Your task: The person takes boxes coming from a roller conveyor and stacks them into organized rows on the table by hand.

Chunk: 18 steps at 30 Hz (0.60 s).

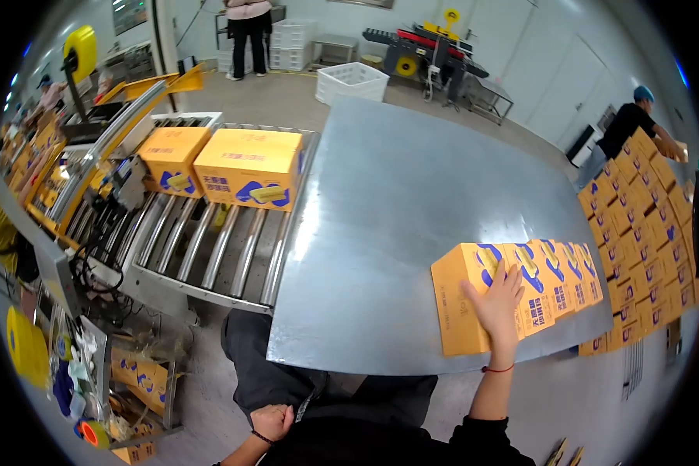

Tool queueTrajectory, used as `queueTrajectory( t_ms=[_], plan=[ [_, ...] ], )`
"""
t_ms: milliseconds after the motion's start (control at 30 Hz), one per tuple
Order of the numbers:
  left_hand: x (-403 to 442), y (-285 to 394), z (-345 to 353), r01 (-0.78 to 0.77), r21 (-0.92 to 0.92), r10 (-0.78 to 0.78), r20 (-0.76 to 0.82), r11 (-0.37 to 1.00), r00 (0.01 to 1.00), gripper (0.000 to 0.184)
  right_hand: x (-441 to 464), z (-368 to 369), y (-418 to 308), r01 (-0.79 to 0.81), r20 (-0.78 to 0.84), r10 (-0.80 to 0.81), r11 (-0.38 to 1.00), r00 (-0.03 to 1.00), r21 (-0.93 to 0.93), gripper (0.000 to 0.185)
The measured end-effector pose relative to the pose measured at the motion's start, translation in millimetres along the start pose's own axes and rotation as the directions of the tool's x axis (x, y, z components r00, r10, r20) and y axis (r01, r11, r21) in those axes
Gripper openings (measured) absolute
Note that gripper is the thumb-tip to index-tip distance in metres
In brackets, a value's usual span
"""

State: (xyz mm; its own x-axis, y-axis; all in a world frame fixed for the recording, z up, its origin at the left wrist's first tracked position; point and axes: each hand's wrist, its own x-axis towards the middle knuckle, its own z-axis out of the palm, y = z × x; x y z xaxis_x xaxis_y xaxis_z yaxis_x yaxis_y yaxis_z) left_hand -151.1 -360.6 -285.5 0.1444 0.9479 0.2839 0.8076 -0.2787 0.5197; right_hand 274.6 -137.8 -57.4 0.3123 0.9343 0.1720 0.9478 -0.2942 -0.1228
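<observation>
Several yellow boxes (460,307) with blue print stand in a row on the right part of the grey metal table (396,210). My right hand (495,301) lies on the nearest of these boxes, fingers spread, with a red string at the wrist. Curled closed near my lap, my left hand (272,423) is away from the table; what it holds, if anything, is hidden. Two more yellow boxes, a larger one (245,159) and a smaller one (172,151), sit on the roller conveyor (210,241) left of the table.
A tall stack of yellow boxes (637,241) stands at the right, beside a person (625,128) in black. White crates (352,80), another person (248,35) and a machine (431,54) are at the back. Tape rolls (25,346) hang at the left.
</observation>
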Motion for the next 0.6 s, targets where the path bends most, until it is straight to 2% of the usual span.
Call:
queueTrajectory(
  t_ms=[33,67,133,400,467,500,533,600],
  plan=[
    [1,0,1,0.012,0.022,-0.012,0.004,1.000,1.000,0.028,4,-4,19,-0.097,0.037,0.095,0.993,0.995,0.060,0.100],
    [3,-1,1,0.002,0.021,-0.002,0.009,1.000,1.000,0.028,5,-9,36,-0.108,0.035,0.106,0.992,0.994,0.061,0.100],
    [4,0,0,-0.002,-0.001,0.002,0.014,1.000,1.000,0.027,7,-20,67,-0.069,0.124,0.059,0.995,0.991,0.075,0.103],
    [7,10,-7,0.040,0.009,-0.040,-0.004,0.999,0.999,0.025,38,-30,228,-0.018,0.177,0.005,0.997,0.984,0.073,0.105],
    [6,10,-7,0.037,0.016,-0.037,-0.001,0.999,0.999,0.026,41,-35,253,-0.097,0.216,0.075,0.991,0.973,0.093,0.105],
    [6,9,-6,0.035,0.004,-0.035,0.006,0.999,0.999,0.027,41,-40,254,-0.180,0.252,0.160,0.982,0.954,0.058,0.106],
    [7,8,-4,0.032,-0.008,-0.032,0.011,0.999,0.999,0.028,41,-34,252,-0.183,0.252,0.163,0.981,0.954,0.059,0.106],
    [10,10,-5,0.036,-0.009,-0.035,0.020,0.999,0.999,0.028,36,-18,242,-0.326,0.098,0.339,0.937,0.936,-0.129,0.105]
  ],
)
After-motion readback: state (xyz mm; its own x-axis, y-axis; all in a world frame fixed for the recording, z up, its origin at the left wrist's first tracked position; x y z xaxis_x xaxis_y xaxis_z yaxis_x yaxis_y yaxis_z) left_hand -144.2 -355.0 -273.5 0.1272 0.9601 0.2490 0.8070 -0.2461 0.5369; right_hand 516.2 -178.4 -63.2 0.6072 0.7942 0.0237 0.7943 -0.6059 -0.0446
